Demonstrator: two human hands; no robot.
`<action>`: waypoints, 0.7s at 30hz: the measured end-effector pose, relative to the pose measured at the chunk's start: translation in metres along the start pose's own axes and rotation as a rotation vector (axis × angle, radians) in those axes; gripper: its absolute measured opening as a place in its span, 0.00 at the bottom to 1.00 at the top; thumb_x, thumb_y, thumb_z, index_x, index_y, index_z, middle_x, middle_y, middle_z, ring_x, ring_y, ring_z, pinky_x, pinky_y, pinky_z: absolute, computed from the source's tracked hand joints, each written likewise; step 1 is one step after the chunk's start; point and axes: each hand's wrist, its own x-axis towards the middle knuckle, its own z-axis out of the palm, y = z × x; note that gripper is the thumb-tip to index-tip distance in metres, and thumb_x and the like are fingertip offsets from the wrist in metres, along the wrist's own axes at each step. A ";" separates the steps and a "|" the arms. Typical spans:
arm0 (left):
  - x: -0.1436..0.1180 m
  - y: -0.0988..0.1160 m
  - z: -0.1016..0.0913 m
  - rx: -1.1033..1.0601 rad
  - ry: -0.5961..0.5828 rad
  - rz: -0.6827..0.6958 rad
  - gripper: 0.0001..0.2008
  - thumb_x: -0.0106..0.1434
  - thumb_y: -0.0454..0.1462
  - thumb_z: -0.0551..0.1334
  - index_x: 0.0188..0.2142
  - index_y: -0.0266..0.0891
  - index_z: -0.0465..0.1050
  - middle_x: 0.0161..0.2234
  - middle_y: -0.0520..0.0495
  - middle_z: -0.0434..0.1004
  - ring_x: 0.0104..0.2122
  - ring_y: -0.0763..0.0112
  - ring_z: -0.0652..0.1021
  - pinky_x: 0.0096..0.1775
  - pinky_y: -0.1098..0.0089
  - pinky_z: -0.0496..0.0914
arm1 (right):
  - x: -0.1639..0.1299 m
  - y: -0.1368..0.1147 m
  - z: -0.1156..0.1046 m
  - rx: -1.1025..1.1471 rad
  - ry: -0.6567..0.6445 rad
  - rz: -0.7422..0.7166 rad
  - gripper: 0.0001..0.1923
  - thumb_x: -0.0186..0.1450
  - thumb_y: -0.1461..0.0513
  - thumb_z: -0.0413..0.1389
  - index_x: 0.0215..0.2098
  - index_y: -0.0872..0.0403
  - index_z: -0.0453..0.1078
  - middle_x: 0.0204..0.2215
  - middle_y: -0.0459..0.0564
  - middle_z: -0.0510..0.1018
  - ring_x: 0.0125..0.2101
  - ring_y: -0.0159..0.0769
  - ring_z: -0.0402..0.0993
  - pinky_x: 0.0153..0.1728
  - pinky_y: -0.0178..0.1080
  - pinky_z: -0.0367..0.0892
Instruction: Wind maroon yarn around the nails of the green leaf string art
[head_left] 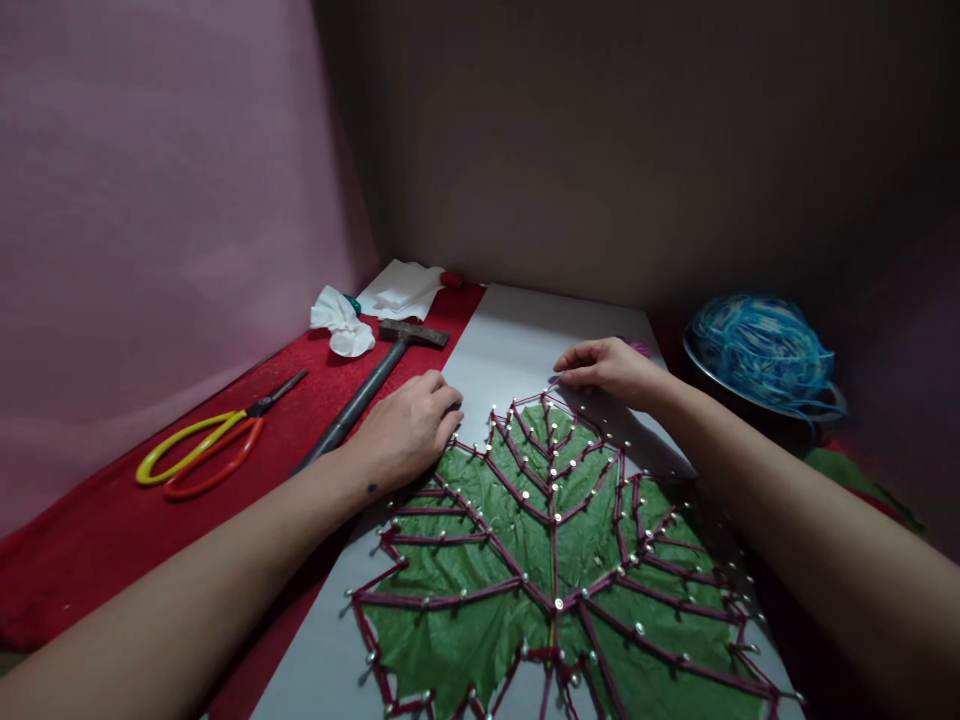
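Observation:
A white board lies before me, with a large green leaf on it. Many silvery nails stand along the leaf's outline and veins, with maroon yarn strung between them. Near the leaf's top tip, my right hand is closed in a pinch on a thin strand of this yarn that runs to the top nail. My left hand rests at the board's left edge beside the leaf's upper left nails. Its fingers are curled together, and whatever is under them is hidden.
On the red cloth at left lie scissors with yellow and orange handles, a hammer, and crumpled white paper. Folded white paper lies farther back. At right, a metal bowl holds blue yarn. Walls enclose the left and back.

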 end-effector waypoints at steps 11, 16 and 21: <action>-0.001 0.001 -0.001 0.005 0.006 0.008 0.10 0.66 0.36 0.54 0.41 0.36 0.72 0.40 0.44 0.69 0.41 0.65 0.72 0.46 0.64 0.67 | 0.001 -0.005 0.002 -0.139 -0.041 -0.024 0.06 0.55 0.59 0.58 0.25 0.54 0.69 0.18 0.43 0.68 0.18 0.26 0.59 0.19 0.32 0.55; -0.001 0.001 -0.001 0.020 0.003 0.006 0.11 0.66 0.36 0.53 0.41 0.37 0.72 0.40 0.44 0.69 0.41 0.65 0.72 0.46 0.64 0.67 | 0.006 0.002 0.000 -0.132 -0.054 -0.036 0.09 0.57 0.56 0.57 0.25 0.53 0.68 0.19 0.44 0.68 0.20 0.27 0.61 0.21 0.32 0.58; -0.002 0.001 -0.001 0.035 0.003 0.006 0.11 0.66 0.36 0.53 0.42 0.36 0.73 0.40 0.44 0.69 0.41 0.65 0.72 0.46 0.64 0.67 | 0.009 0.002 0.002 -0.202 -0.065 -0.020 0.09 0.58 0.55 0.56 0.28 0.53 0.68 0.19 0.44 0.68 0.19 0.27 0.60 0.20 0.32 0.56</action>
